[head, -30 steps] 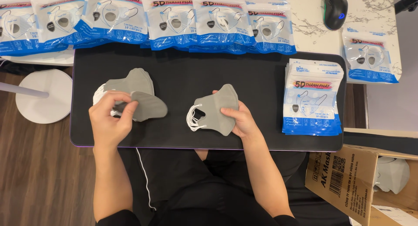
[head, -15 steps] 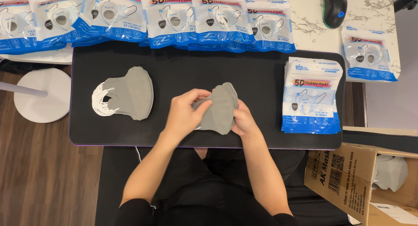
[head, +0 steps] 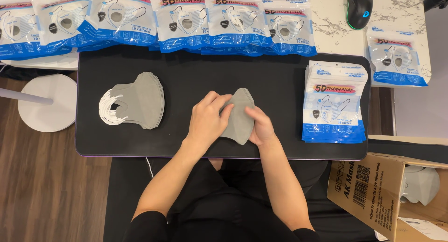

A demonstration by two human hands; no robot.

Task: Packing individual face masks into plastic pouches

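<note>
Beneath both hands lies a black counter mat (head: 280,83), the largest thing in view, spanning the counter (head: 401,111) from side to side. Beyond the hands, along the mat's far edge, runs a row of sealed blue-and-white mask packets (head: 186,18), overlapping one another. To the right of the right hand, near but apart, stands a neat stack of empty packets (head: 333,102) of the same kind. Lower right of that hand, off the counter, an open cardboard box (head: 368,195) holds pale masks. Well to the left of the left hand rests a pile of grey masks (head: 140,99), their white ear loops fanned out leftwards. Far beyond the right hand sits a black computer mouse (head: 359,8).

Between the hands, flat on the mat, is a small bundle of grey masks (head: 240,118). The left hand (head: 207,120) lies over its left side, fingers curled and pressing down. The right hand (head: 261,127) cups its right edge, thumb on top, fingers tucked under or behind, pinching the bundle lightly.

To do this well, I judge the edges should be squared between both palms, loops tucked in, and the bundle kept flat so no mask slides out of line.
</note>
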